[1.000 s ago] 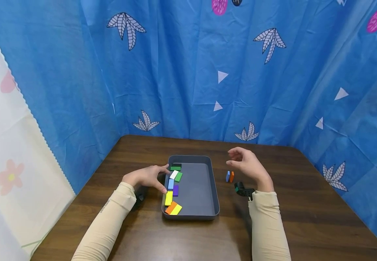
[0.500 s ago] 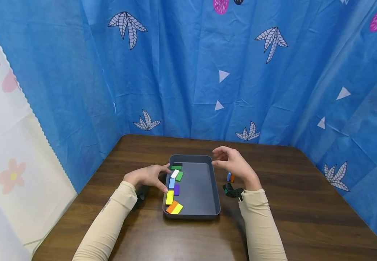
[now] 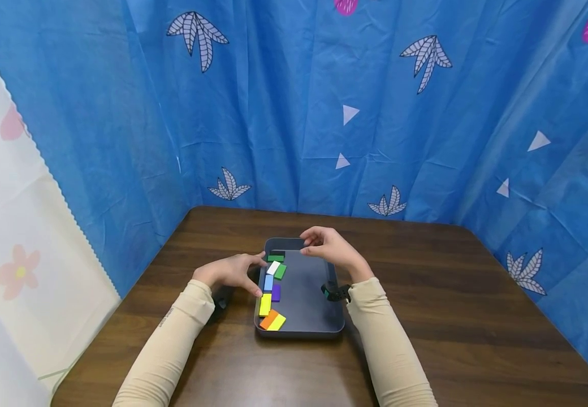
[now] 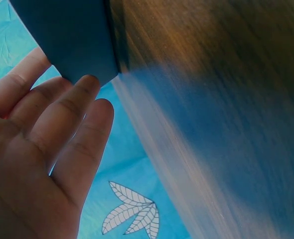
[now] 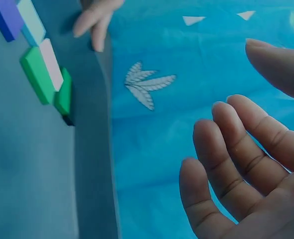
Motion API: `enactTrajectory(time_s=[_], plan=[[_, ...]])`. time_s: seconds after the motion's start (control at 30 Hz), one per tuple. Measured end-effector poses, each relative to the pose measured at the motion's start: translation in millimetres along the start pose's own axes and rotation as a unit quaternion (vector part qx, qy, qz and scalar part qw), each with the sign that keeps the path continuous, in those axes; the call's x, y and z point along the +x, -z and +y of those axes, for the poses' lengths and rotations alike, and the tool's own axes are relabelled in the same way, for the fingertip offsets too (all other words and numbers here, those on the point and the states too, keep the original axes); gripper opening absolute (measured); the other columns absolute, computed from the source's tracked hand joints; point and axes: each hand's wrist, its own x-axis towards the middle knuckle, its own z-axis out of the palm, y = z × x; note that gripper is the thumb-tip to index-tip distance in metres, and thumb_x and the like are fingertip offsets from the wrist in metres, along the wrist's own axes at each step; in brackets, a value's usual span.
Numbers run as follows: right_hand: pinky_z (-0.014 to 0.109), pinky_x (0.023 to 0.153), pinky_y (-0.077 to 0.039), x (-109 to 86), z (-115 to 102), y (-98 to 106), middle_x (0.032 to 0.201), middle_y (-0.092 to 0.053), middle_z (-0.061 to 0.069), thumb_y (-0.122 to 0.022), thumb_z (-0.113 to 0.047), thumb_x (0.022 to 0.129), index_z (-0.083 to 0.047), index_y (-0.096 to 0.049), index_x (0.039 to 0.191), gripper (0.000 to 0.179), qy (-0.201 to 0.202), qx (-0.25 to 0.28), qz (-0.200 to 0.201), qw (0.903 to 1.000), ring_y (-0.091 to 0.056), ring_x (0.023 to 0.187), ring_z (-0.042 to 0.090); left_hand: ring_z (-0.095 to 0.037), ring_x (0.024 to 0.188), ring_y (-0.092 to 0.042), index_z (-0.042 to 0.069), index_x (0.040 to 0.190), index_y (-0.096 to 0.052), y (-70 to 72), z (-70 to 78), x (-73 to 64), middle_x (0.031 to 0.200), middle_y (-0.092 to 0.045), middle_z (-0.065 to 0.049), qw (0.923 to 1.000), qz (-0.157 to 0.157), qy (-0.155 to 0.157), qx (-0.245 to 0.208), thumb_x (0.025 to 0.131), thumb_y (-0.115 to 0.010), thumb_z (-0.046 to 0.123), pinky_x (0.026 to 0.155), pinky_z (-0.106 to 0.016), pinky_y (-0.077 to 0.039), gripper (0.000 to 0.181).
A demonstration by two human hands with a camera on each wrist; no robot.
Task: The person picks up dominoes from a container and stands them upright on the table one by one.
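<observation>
A dark grey tray (image 3: pixel 301 308) stands on the table. Along its inner left side lie several small domino-like blocks: green (image 3: pixel 280 272), white (image 3: pixel 273 268), light blue (image 3: pixel 268 283), purple (image 3: pixel 276 293), yellow (image 3: pixel 265 305) and orange (image 3: pixel 268 319). My left hand (image 3: pixel 230 271) rests at the tray's left wall, fingers and thumb spread apart. In the left wrist view, fairly straight fingers (image 4: pixel 84 144) touch the tray's outer wall (image 4: pixel 70 35). Over the tray's far right part is my right hand (image 3: pixel 331 247), with nothing in its loosely bent fingers (image 5: pixel 226 174).
The tray sits on a brown wooden table (image 3: pixel 457 305). A blue patterned curtain (image 3: pixel 299 113) hangs behind and to the right, a white one (image 3: pixel 9 215) at the left. A black strap (image 3: pixel 336 292) is on my right wrist.
My right hand has moved left from beyond the tray to above it. Its arm now hides the blue and orange blocks standing right of the tray. The left hand has stayed at the left wall.
</observation>
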Motion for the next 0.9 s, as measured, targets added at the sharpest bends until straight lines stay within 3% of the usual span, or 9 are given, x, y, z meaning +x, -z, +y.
enactTrajectory(time_s=[0.43, 0.63, 0.77, 0.9], plan=[[0.033, 0.075, -0.051, 25.3, 11.0, -30.7, 0.093, -0.057, 0.008, -0.067, -0.015, 0.079, -0.006, -0.057, 0.107, 0.031, -0.024, 0.042, -0.06, 0.997, -0.054, 0.083, 0.018, -0.022, 0.133, -0.024, 0.021, 0.132, -0.043, 0.5, 0.0, 0.8, 0.15, -0.014, 0.004, 1.0, -0.004, 0.0, -0.005, 0.055, -0.077, 0.052, 0.103, -0.05, -0.027, 0.09], [0.036, 0.079, -0.049, 24.3, -3.1, -36.1, 0.097, -0.056, 0.015, -0.065, -0.01, 0.079, 0.0, -0.055, 0.11, 0.033, -0.045, 0.053, -0.09, 0.9935, -0.052, 0.084, 0.019, -0.023, 0.133, -0.024, 0.021, 0.132, -0.043, 0.6, -0.3, 0.8, 0.15, -0.015, 0.003, 0.9999, -0.008, 0.0, -0.01, 0.055, -0.077, 0.052, 0.103, -0.052, -0.027, 0.089], [0.043, 0.084, -0.046, 26.9, 0.4, -41.7, 0.099, -0.055, 0.015, -0.066, -0.01, 0.079, 0.003, -0.053, 0.112, 0.038, -0.056, 0.052, -0.086, 0.9933, -0.051, 0.086, 0.021, -0.022, 0.133, -0.023, 0.021, 0.132, -0.043, 0.5, 0.8, 0.7, 0.15, -0.014, 0.004, 0.9998, -0.009, 0.0, -0.017, 0.056, -0.078, 0.05, 0.104, -0.05, -0.026, 0.088], [0.036, 0.08, -0.048, 35.0, 19.2, -51.1, 0.096, -0.056, 0.008, -0.068, -0.015, 0.077, 0.002, -0.053, 0.114, 0.043, -0.069, 0.031, -0.068, 0.9948, -0.051, 0.085, 0.019, -0.021, 0.133, -0.023, 0.02, 0.132, -0.043, 0.6, 2.0, 0.3, 0.15, -0.014, 0.004, 0.9998, -0.009, 0.0, -0.017, 0.056, -0.078, 0.05, 0.104, -0.05, -0.026, 0.089]])
